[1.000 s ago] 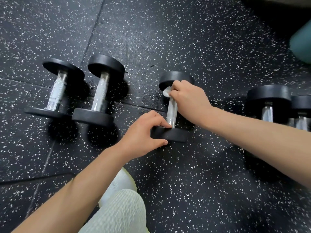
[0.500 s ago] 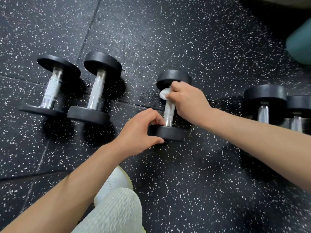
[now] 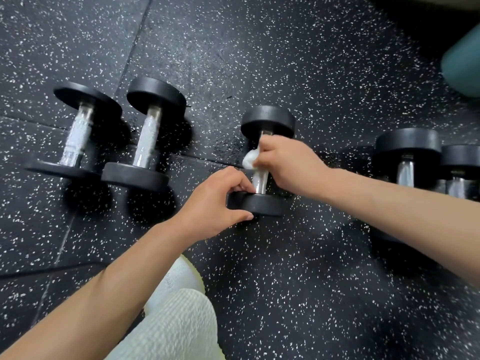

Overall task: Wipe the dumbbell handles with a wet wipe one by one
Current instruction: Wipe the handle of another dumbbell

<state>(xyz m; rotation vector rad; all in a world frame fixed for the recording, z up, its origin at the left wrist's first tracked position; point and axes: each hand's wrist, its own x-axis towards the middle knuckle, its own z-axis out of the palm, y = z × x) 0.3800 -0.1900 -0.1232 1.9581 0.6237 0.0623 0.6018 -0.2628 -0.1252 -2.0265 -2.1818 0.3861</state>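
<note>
Far L: two dumbbells lie side by side on the speckled floor (image 3: 285, 61), the leftmost dumbbell (image 3: 74, 133) and the second dumbbell (image 3: 146, 137) next to it, heads nearly touching, nobody's hand on either. I can't tell from here whether their handles are wiped yet.

Centre: the middle dumbbell (image 3: 262, 162) is the one I'm on. My left hand (image 3: 215, 203) is curled round its near head, thumb under the rim, fingers over the top by the collar; firm pinch, bracing it so it won't roll. The chrome handle (image 3: 260, 181) shows only at its lower end. My right hand (image 3: 288, 165) is closed round the upper part of the handle w/ the wet wipe (image 3: 250, 159) bunched inside, a white wad poking out on the L side.

Step, as I judge it: mid-wipe on the middle handle. Next move calls for sliding the wipe down to the bare stretch near the L hand, maybe w/ a twist to cover all round.

R edge: two more dumbbells (image 3: 407, 157), partly behind my R forearm, well apart from the centre one. A teal object (image 3: 462, 63) sits at top R.
</note>
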